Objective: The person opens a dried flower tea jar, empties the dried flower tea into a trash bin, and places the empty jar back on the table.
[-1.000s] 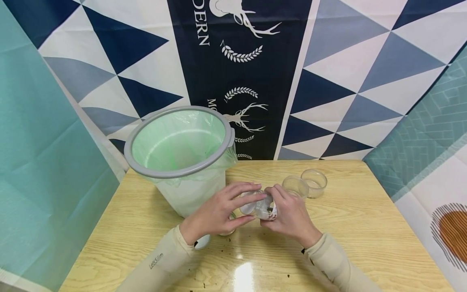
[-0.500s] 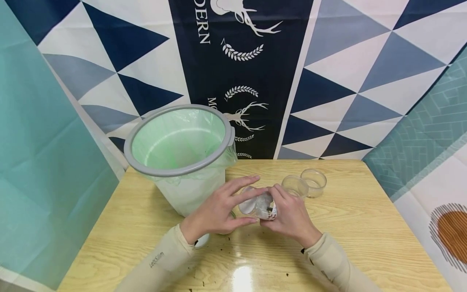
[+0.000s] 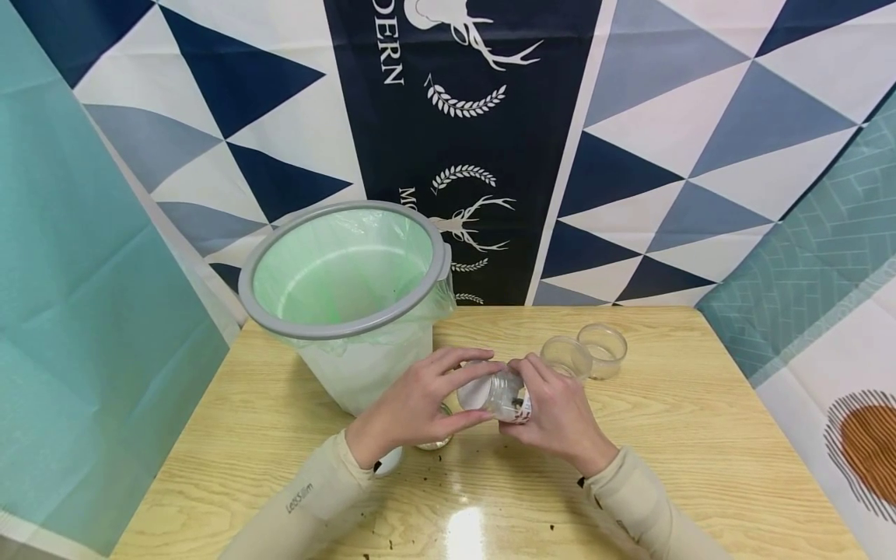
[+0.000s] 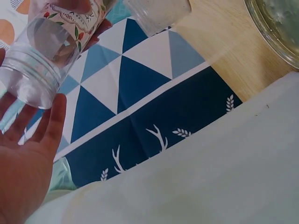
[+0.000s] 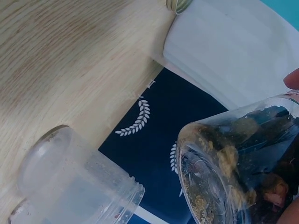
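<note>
Head view shows both hands meeting over the middle of the wooden bench (image 3: 686,435), forearms in beige sleeves coming in from the near edge. The right hand (image 3: 556,412) curls its grip around the labelled body of a clear jar (image 3: 498,393), held on its side with its mouth end toward the left. The left hand (image 3: 413,404) has its grip closed on that end, fingers over the top and thumb beneath; in the left wrist view the jar (image 4: 44,60) shows its threaded neck against the palm and thumb of that hand (image 4: 28,149), and its label bears small red and green marks. In the right wrist view the jar (image 5: 243,172) holds dark and tan crumbly matter pressed against its clear base. Just behind the hands, to the right, two small clear containers (image 3: 584,354) stand side by side on the bench. At the far left corner stands a bin (image 3: 346,307) with a grey rim and a pale green liner. Dark crumbs lie scattered on the glossy wood near the hands. Behind hangs a cloth of blue, navy and white triangles with white deer and wreath prints; teal cloth hangs to either side.
</note>
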Available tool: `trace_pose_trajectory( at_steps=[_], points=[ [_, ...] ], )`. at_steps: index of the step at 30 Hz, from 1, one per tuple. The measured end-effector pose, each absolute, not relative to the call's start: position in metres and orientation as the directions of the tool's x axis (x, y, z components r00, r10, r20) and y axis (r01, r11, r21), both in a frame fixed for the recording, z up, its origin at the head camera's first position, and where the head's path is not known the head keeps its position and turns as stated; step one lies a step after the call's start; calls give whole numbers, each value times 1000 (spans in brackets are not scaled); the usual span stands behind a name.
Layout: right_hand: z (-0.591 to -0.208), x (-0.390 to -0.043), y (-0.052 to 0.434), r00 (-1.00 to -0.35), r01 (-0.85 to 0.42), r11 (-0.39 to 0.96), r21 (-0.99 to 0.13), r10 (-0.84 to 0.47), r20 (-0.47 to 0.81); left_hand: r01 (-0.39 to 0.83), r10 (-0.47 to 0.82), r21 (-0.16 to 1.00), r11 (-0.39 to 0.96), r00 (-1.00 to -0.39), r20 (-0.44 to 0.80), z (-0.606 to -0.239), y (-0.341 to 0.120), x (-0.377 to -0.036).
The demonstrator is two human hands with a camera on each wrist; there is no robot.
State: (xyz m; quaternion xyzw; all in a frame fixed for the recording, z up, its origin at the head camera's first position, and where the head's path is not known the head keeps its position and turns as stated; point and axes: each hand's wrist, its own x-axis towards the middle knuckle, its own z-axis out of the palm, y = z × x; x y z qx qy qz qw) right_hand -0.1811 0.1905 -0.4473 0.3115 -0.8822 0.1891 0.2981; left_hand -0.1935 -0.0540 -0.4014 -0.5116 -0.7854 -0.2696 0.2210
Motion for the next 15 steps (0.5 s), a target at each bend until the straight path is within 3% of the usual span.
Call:
trace_pose_trajectory(
  at_steps=[6,15],
  points=[
    [-448,-181,190,-624,-663,735,-140,-439,647,902,661,183,391,-413,626,-402,-51,-193],
    [-448,-180,191,-624,-668,728,-153,-436,649,954,749,132,268,-292,594,-401,-55,-194]
  ],
)
